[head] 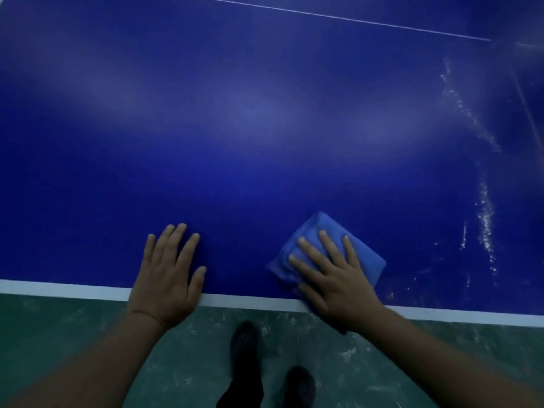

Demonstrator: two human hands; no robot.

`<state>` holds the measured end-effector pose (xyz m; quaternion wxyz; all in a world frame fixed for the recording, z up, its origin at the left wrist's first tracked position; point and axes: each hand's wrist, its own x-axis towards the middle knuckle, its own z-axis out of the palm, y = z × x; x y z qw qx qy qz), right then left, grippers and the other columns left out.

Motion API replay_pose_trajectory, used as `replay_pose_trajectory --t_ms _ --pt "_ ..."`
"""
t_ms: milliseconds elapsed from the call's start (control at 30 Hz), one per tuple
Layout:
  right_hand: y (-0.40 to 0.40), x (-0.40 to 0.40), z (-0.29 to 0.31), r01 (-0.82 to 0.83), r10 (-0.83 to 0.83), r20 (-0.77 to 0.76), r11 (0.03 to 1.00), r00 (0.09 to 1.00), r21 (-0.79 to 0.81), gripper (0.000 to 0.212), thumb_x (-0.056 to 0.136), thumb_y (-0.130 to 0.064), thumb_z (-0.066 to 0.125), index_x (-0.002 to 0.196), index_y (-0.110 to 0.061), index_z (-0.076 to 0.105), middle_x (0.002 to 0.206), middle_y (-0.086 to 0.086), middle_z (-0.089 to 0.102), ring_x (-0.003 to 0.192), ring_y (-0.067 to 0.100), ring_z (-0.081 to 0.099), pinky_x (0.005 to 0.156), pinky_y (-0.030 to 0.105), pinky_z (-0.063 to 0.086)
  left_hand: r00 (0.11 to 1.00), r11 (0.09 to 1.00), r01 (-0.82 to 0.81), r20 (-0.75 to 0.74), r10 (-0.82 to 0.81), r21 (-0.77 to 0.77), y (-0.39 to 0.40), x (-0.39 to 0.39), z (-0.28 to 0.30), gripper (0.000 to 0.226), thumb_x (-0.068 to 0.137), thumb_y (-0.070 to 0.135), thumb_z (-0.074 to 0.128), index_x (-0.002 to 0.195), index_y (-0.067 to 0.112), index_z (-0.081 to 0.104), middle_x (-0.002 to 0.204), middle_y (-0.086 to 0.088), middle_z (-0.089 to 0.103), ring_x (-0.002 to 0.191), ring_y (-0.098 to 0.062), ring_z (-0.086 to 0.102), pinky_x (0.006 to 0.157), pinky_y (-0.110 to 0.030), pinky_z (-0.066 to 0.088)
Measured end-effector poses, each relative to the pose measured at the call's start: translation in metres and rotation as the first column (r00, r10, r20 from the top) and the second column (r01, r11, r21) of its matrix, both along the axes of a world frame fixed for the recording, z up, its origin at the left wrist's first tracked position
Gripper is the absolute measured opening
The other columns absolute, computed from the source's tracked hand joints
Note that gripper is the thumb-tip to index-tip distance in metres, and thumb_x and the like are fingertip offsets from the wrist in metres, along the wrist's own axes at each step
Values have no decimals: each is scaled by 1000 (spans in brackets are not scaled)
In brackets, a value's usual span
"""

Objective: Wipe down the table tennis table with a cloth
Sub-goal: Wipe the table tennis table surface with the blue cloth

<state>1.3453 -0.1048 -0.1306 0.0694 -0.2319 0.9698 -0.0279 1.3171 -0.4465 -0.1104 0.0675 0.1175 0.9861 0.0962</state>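
Observation:
The dark blue table tennis table [250, 128] fills most of the view, with a white line along its near edge. A folded blue cloth [362, 254] lies on the table close to that edge, right of centre. My right hand [332, 275] presses flat on the cloth with straight, spread fingers. My left hand [167, 275] rests flat on the bare table surface to the left of the cloth, fingers straight, palm over the white edge line.
Whitish wet streaks [485, 219] run down the table's right side. A thin white line [338, 17] crosses the far part of the table. Below the near edge lies a scuffed green floor [59, 334], where my dark shoes [244, 343] stand.

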Motion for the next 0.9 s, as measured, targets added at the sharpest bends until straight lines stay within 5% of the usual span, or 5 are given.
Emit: replay_pose_trajectory --t_ms 133,300,500,700,900 --pt "74 -45 11 137 -137 3 988 991 73 65 99 -63 19 150 -29 41 160 4 33 148 38 21 114 66 14 999 999 37 -5 -37 5 -3 -1 -5 74 101 53 17 142 1 48 152 -24 38 143 -40 29 118 -58 14" --pt "49 -110 14 815 -814 30 579 580 -17 58 101 -55 30 156 -39 20 167 -9 6 153 29 0 118 63 0 999 999 42 -13 -41 29 -4 -3 -6 73 101 52 16 142 1 48 152 -24 39 143 -39 29 118 -57 16" --pt "-22 -97 4 -283 284 -66 959 957 22 54 98 -53 38 146 -32 46 158 3 37 146 39 29 115 63 15 999 999 35 1 -35 23 -5 -3 -7 70 101 50 17 143 3 48 152 -22 39 143 -38 30 117 -58 19" --pt "25 -217 12 541 -541 -3 841 841 5 59 99 -59 27 155 -39 23 166 -5 14 152 32 7 118 63 5 999 999 47 -12 -47 20 -8 -2 -14 65 101 48 20 146 6 42 155 -20 36 146 -37 28 118 -58 18" --pt "-62 -201 10 54 -54 -12 999 998 3 62 95 -56 28 152 -33 37 163 1 25 150 40 15 114 69 7 999 999 31 -44 -30 23 -9 -1 -14 65 101 48 19 143 5 44 152 -21 39 144 -39 30 117 -61 18"
